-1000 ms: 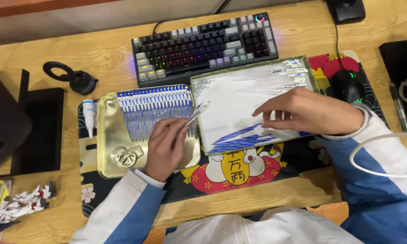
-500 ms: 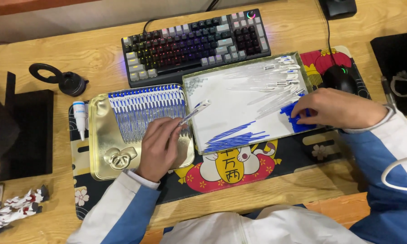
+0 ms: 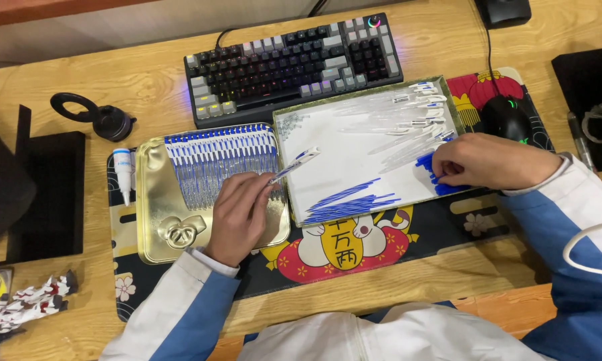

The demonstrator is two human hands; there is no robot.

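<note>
Head cam looking down: left hand (image 3: 237,215) is resting on the gold tray (image 3: 155,230) at about 8 o'clock, fingers pinched snug around one clear pen (image 3: 294,165) with a blue cap that sticks up toward 2 o'clock over the edge of the white tray (image 3: 344,157). Right hand (image 3: 491,160) sits at 3 o'clock on that white tray's right edge, fingertips closed down on a little heap of blue caps (image 3: 429,170), with blue refills (image 3: 350,202) at 6 o'clock and the keyboard (image 3: 291,63) up at 12.
</note>
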